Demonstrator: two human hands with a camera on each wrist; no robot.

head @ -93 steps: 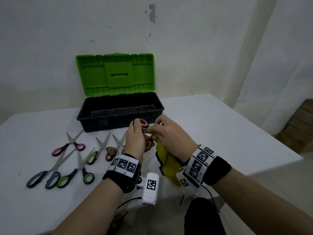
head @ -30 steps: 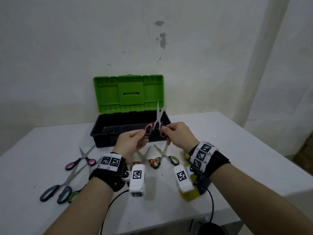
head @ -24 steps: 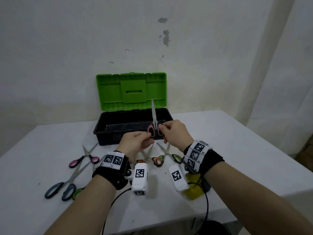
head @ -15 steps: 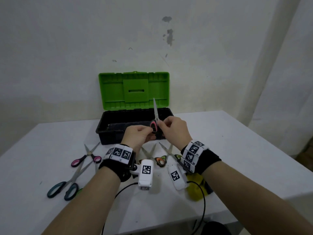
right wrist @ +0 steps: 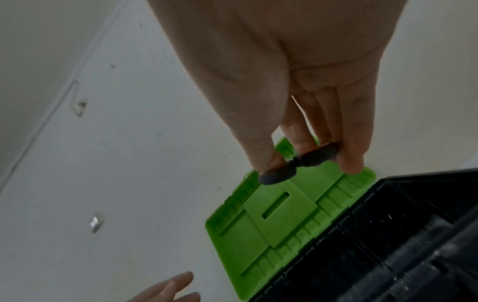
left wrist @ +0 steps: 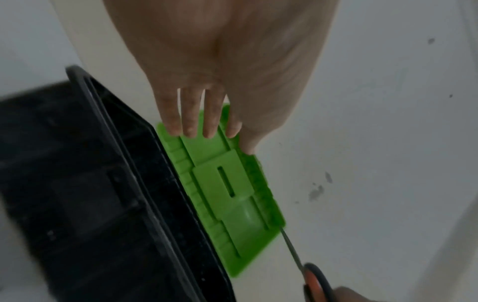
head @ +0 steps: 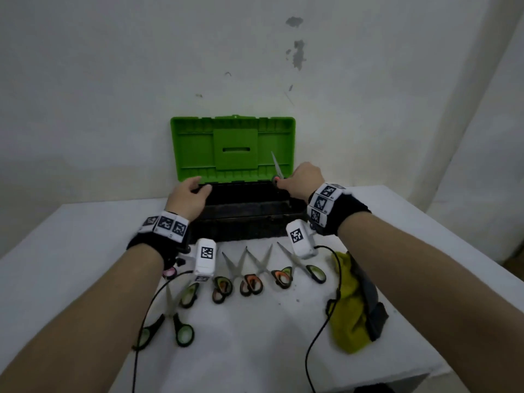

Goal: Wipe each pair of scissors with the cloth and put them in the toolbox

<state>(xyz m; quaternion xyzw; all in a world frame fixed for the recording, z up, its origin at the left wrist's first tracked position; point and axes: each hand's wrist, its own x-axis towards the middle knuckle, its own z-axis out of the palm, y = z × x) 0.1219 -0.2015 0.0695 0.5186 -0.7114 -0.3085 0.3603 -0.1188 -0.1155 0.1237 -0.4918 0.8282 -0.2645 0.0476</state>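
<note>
Nothing I can read as a word is in view; the only markings are the black-and-white square code tags on my wristbands and on the two white camera blocks under my wrists. Nearest me, close to the front edge of the white table, lies a pair of green-handled scissors with blades slightly parted, and to its right the crumpled yellow cloth sits over something dark grey near the table's right edge. Past that, a row of scissors with orange and green handles lies with blades pointing toward the toolbox, and a pink handle peeks out beside my left wrist. Beyond the row stands the black toolbox, its green lid upright against the wall. My left hand hovers at the box's left end with fingers relaxed and spread, holding nothing. My right hand is above the box's right end, thumb and fingers pinching the dark handle loops of the red-handled scissors, whose closed blades point up and away in front of the lid. The box's dark interior lies open between my two hands; what is inside it I cannot make out.
</note>
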